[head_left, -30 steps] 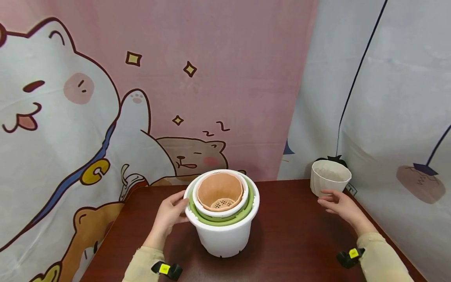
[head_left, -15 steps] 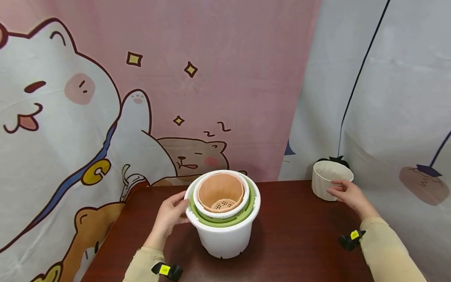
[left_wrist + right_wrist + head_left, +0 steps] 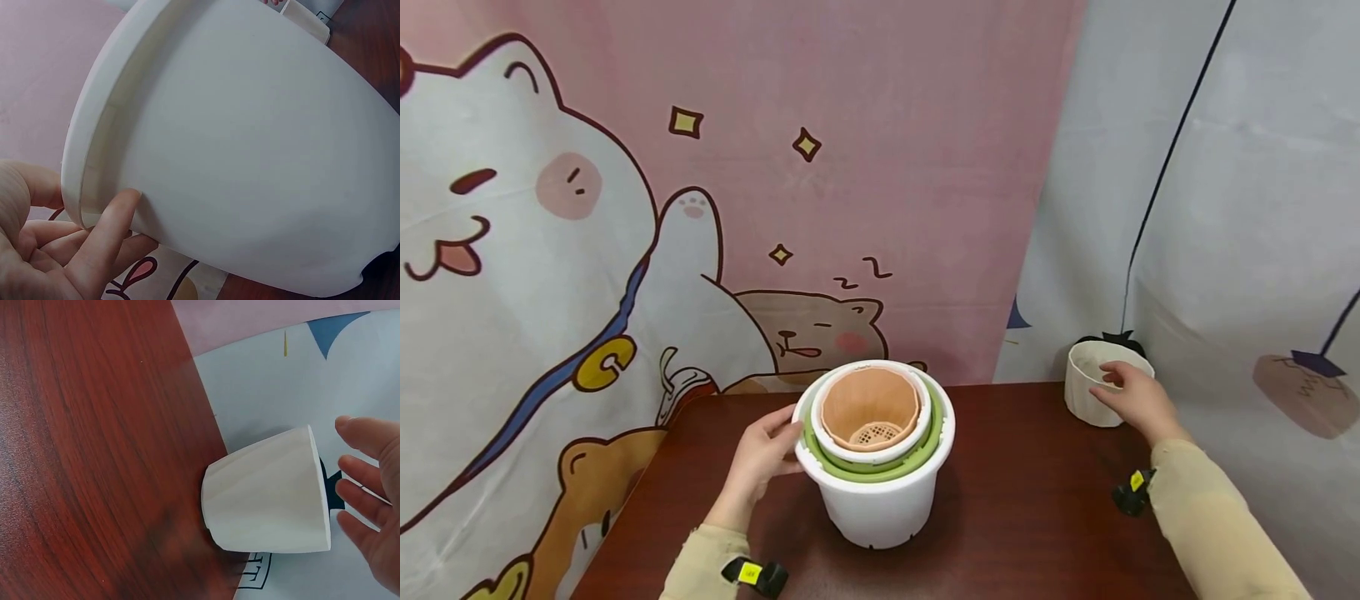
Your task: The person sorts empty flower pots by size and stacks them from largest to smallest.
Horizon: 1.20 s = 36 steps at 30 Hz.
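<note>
At the table's middle stands a nest of flowerpots: a large white flowerpot [image 3: 880,512] outside, a green one [image 3: 867,477] inside it, then a smaller white one [image 3: 862,456], and an orange one [image 3: 865,396] with a perforated bottom innermost. My left hand [image 3: 762,454] pinches the large white pot's rim at its left side; the left wrist view shows the thumb and fingers on both sides of that rim [image 3: 94,144]. A small cream-white pot [image 3: 269,494] stands upright at the back right. Just above its mouth, my right hand [image 3: 1138,404] hovers with loosely bent fingers, holding nothing.
The dark red wooden table [image 3: 1007,517] lies under everything. Behind it hangs a pink cloth [image 3: 910,167] with cartoon animals, and a pale grey cloth [image 3: 1225,208] borders the right edge close to the small pot.
My right hand has reached to the small pot's side, then risen to above its mouth. My left hand and the nested pots have stayed in place.
</note>
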Tool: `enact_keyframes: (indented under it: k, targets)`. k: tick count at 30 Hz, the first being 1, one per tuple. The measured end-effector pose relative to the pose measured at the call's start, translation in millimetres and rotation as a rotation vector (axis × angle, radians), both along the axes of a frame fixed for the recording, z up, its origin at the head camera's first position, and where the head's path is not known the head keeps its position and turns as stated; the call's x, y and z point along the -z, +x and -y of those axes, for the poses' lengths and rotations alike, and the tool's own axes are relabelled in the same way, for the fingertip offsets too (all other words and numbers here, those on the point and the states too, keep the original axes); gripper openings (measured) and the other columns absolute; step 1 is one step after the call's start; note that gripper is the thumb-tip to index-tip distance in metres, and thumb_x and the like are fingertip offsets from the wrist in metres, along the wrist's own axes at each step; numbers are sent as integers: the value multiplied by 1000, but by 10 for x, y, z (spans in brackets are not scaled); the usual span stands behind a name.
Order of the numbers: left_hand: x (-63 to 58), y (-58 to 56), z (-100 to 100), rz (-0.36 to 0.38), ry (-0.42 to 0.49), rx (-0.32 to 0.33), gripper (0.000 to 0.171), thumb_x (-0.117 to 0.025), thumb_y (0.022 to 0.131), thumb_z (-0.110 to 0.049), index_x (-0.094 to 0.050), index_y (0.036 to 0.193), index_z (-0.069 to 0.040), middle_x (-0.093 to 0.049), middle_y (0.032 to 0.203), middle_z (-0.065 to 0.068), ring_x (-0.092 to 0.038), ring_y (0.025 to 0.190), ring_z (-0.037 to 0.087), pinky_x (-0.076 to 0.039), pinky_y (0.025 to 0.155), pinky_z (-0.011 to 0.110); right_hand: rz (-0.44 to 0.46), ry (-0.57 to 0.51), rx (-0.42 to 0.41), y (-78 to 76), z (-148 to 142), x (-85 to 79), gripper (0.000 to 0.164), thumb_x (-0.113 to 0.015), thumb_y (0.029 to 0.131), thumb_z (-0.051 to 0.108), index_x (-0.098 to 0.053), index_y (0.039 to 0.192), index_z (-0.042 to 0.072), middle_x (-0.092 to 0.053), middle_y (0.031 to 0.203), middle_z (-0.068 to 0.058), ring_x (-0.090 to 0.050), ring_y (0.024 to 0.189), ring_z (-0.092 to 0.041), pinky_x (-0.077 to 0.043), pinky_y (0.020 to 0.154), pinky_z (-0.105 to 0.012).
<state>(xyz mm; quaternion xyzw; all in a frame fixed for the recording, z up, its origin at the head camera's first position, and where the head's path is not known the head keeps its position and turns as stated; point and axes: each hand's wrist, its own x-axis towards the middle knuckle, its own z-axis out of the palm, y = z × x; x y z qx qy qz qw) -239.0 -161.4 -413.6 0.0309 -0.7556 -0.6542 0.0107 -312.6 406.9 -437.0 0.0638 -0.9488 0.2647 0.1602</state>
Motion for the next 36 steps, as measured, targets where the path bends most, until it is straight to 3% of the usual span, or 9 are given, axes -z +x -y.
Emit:
enact_keyframes:
  k: [5, 16, 23, 36]
  targets:
    - [12, -7, -6, -4, 1, 2, 44, -60, 98, -9, -53, 139, 2, -65, 117, 23, -69, 81, 25, -62, 62, 42, -5, 53, -10, -56, -21, -3, 51, -71, 90, 21, -53, 125, -11, -59, 117, -36, -55, 106, -52, -47, 86, -64]
    - [6, -19, -8, -3, -4, 1, 43, -61, 97, -9, -54, 139, 1, -65, 117, 23, -69, 79, 24, -62, 61, 43, 132, 184, -19, -138, -75, -3, 57, -71, 88, 28, -55, 129, -7, -56, 122, -36, -52, 109, -53, -46, 86, -67]
    - [3, -12, -1, -1, -7, -2, 43, -60, 97, -9, -53, 139, 1, -64, 117, 23, -69, 79, 24, -62, 61, 43, 193, 209, -28, -133, -72, 58, 62, -71, 87, 28, -51, 133, -7, -52, 129, -36, -50, 113, -55, -45, 85, -70]
    - [4, -8, -3, 0, -11, -3, 44, -60, 98, -9, -52, 140, 1, -64, 118, 23, -69, 80, 24, -62, 62, 42, 119, 251, 28, -83, -26, 189, 44, -73, 85, 17, -62, 125, 1, -59, 122, -32, -56, 104, -52, -46, 78, -68]
